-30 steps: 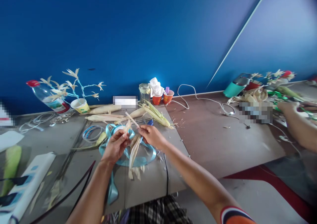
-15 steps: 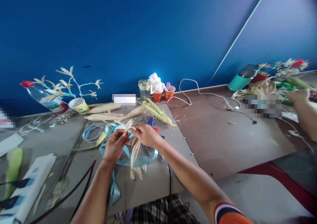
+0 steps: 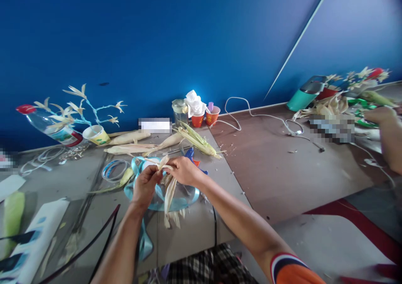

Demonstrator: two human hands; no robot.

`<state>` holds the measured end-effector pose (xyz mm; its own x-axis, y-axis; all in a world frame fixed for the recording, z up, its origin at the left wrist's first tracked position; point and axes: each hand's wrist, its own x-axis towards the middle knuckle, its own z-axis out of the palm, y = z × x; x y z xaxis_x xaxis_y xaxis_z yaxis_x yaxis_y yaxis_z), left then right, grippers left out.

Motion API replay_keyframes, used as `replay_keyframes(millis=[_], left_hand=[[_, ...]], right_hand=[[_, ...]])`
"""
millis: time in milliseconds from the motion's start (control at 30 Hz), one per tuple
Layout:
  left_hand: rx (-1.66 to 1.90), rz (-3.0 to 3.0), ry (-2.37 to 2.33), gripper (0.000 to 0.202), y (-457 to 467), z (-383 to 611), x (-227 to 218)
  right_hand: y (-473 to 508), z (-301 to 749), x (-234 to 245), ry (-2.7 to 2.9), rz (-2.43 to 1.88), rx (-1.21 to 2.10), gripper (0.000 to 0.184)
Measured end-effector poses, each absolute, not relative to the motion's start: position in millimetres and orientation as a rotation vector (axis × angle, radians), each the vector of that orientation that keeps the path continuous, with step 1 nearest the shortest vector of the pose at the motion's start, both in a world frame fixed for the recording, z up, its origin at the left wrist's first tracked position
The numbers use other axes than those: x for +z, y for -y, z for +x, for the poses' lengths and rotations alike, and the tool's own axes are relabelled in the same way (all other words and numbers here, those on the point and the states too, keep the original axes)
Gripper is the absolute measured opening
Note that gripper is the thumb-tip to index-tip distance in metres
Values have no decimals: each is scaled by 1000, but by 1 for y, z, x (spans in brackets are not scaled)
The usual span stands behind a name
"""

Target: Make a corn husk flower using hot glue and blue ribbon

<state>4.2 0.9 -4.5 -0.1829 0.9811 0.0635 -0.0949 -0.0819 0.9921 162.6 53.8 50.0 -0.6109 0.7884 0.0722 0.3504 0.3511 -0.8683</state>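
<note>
Between my two hands is a small pale flower of corn husk strips (image 3: 163, 162). My left hand (image 3: 147, 182) is closed, its thumb and fingers pinching the flower's base. My right hand (image 3: 182, 169) has its fingertips closed on a petal at the flower's right side. Below them a blue ribbon (image 3: 185, 203) lies in loops, one end trailing toward me. Long dry husk strips (image 3: 170, 196) hang or lie under my right hand. Just beyond it is a blue glue gun (image 3: 189, 153), partly hidden by the hand.
Corn husks (image 3: 132, 137) lie behind my hands. A paper cup (image 3: 96, 135) holds husk flowers on blue stems beside a tilted plastic bottle (image 3: 67, 135). Red cups (image 3: 212, 116) stand by the wall. A power strip (image 3: 40, 234) lies left. Another person's hand (image 3: 381, 116) is at far right.
The view has shifted slightly. The petals between my fingers sit closer together, and my right fingers have moved a little over them. Both hands keep hold of the flower.
</note>
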Motion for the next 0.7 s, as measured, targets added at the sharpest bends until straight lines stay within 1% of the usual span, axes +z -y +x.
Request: replay_keyframes(millis=[100,233,300,400,500,600,700], left_hand=[[1445,1130,-1264,16,-1,3,-4],[1428,1193,-1323,17,0,5,1],[1434,1218,-1354,16,1,7,3],[1455,1223,-1367,10,2,10,6],[1445,1210,-1363,8,2,11,6],[1424,1211,-1349,8,3,9,4],[1416,1260,-1330,8,4,7,3]], right_hand=[[-54,162,47,2134,-980,1202,21],[-55,162,43,2083,-951,1297,28],[-55,163,42,2017,-960,1356,25],[-53,163,44,1909,-953,1444,13],[-52,162,43,1855,-945,1514,11],[-54,162,41,1758,-937,1664,14],[-57,164,39,1619,-884,1889,17]])
